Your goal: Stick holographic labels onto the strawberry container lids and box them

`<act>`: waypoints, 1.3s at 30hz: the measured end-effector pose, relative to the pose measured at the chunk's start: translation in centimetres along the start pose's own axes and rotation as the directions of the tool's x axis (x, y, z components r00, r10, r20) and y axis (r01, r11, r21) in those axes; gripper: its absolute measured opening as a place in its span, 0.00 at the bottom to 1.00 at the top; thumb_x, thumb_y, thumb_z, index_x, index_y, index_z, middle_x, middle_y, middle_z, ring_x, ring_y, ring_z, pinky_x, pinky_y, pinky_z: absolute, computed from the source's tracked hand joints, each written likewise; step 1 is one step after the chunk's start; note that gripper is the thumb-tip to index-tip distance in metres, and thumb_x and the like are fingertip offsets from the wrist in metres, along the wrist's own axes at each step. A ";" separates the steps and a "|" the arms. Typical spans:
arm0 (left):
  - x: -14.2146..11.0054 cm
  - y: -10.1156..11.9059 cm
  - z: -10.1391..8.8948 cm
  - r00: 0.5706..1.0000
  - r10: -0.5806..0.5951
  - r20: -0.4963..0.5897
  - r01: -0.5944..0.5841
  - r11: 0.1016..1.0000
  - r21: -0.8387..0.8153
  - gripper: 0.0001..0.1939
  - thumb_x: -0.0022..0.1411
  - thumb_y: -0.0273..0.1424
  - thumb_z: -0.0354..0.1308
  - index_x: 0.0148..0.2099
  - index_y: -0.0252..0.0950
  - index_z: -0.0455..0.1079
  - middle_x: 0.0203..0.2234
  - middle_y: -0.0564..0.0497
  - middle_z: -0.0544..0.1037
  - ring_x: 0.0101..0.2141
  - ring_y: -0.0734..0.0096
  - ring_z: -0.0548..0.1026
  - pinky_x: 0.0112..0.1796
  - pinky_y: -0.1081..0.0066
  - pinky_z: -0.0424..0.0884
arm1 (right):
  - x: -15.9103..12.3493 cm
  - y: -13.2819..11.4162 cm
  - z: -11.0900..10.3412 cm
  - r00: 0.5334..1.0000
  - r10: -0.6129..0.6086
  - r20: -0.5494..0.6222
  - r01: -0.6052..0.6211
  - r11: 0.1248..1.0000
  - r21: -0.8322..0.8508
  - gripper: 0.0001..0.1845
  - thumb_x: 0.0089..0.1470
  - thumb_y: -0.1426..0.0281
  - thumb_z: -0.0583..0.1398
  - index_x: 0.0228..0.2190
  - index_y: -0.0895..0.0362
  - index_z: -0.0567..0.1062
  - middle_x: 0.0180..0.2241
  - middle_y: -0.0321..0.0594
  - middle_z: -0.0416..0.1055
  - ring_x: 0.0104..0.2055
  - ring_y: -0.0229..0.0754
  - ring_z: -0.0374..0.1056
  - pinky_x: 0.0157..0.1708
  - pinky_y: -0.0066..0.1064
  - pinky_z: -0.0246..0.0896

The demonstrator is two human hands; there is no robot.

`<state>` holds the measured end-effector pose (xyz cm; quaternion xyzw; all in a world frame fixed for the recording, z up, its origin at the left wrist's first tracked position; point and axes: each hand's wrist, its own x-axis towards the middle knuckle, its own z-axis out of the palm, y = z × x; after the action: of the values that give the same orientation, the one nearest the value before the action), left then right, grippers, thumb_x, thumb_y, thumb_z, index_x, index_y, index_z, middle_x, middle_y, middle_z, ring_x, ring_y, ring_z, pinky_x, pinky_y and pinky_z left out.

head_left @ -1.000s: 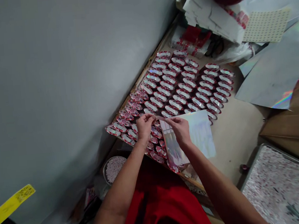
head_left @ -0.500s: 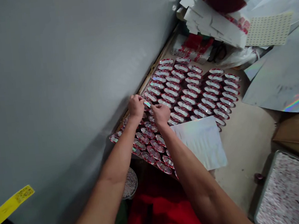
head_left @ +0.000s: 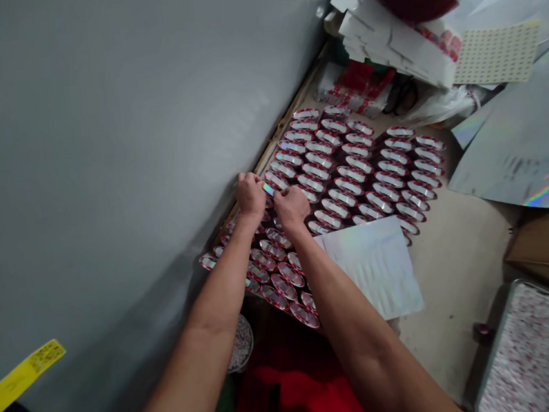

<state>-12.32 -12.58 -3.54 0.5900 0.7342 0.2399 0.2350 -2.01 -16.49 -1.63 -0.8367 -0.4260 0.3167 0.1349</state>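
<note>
Rows of several small red-and-white oval pieces with shiny tops [head_left: 349, 173] cover the table beside a grey wall. My left hand [head_left: 250, 193] and my right hand [head_left: 291, 205] are stretched out together over the rows nearest the wall. Both are closed in a pinch on a small holographic sticker strip [head_left: 268, 189] held between them, just above one of the ovals. A holographic sticker sheet [head_left: 375, 266] lies flat on the table to the right of my right forearm.
A metal tray of small pieces [head_left: 536, 355] sits at the lower right. Stacked white card, a dotted sheet [head_left: 495, 52] and large shiny foil sheets [head_left: 516, 144] lie at the back right. A small bowl [head_left: 239, 342] sits below the table edge. The grey wall [head_left: 104, 151] stands on the left.
My hands left the sticker sheet near my body and reached forward to the ovals by the wall, carrying a small strip. In the last half second they barely shifted.
</note>
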 end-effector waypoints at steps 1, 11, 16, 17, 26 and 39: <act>0.0 0.0 0.0 1.000 -0.001 0.000 0.001 1.000 0.000 0.05 0.65 0.22 0.60 0.36 0.36 0.72 0.43 0.41 0.74 0.42 0.57 0.74 0.50 0.61 0.67 | 0.0 0.0 0.0 1.000 -0.001 -0.001 0.001 1.000 -0.002 0.17 0.60 0.60 0.58 0.35 0.54 0.86 0.37 0.51 0.82 0.42 0.56 0.78 0.41 0.40 0.66; -0.4 0.9 -0.1 0.997 -0.075 -0.029 0.077 0.992 0.096 0.14 0.65 0.25 0.61 0.54 0.34 0.74 0.48 0.40 0.79 0.47 0.56 0.77 0.48 0.64 0.69 | 1.5 0.0 -1.8 0.992 0.029 0.122 -0.009 0.987 -0.162 0.23 0.53 0.52 0.64 0.40 0.58 0.85 0.42 0.56 0.82 0.46 0.59 0.78 0.41 0.39 0.67; 0.7 1.8 -1.0 0.979 -0.196 0.045 0.184 0.963 0.195 0.09 0.65 0.27 0.59 0.42 0.37 0.81 0.41 0.39 0.84 0.45 0.52 0.79 0.45 0.62 0.70 | 1.7 0.6 -2.9 0.991 0.016 0.136 0.005 0.988 -0.155 0.17 0.51 0.56 0.66 0.36 0.56 0.84 0.40 0.51 0.82 0.42 0.53 0.77 0.37 0.34 0.63; 0.8 1.9 -1.3 0.976 -0.212 0.051 0.198 0.959 0.201 0.10 0.65 0.27 0.58 0.42 0.37 0.82 0.41 0.39 0.84 0.45 0.52 0.80 0.44 0.62 0.70 | 1.4 0.8 -3.1 0.991 0.011 0.130 0.004 0.993 -0.114 0.16 0.52 0.55 0.66 0.32 0.56 0.83 0.37 0.48 0.81 0.39 0.50 0.76 0.35 0.32 0.61; -9.0 1.1 -6.2 0.805 -0.466 0.369 0.592 0.585 -0.554 0.26 0.64 0.54 0.61 0.39 0.34 0.79 0.32 0.43 0.83 0.32 0.65 0.81 0.33 0.72 0.74 | -1.5 1.5 -3.0 0.995 -0.041 -0.093 0.070 0.939 0.335 0.27 0.54 0.49 0.64 0.17 0.52 0.64 0.18 0.30 0.61 0.23 0.37 0.56 0.27 0.30 0.50; -12.2 1.8 -7.7 0.674 -0.434 0.598 0.678 0.043 -0.734 0.13 0.52 0.36 0.74 0.34 0.34 0.77 0.27 0.50 0.81 0.26 0.74 0.79 0.29 0.75 0.76 | -4.3 0.4 -2.1 0.905 -0.402 -0.141 0.403 0.701 0.589 0.32 0.53 0.44 0.66 0.19 0.52 0.59 0.20 0.29 0.56 0.25 0.35 0.52 0.27 0.30 0.51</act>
<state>-13.48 -24.76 4.33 0.0268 0.5917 0.4369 0.6770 -2.30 -20.04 1.53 -0.6357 -0.4742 0.3980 0.4612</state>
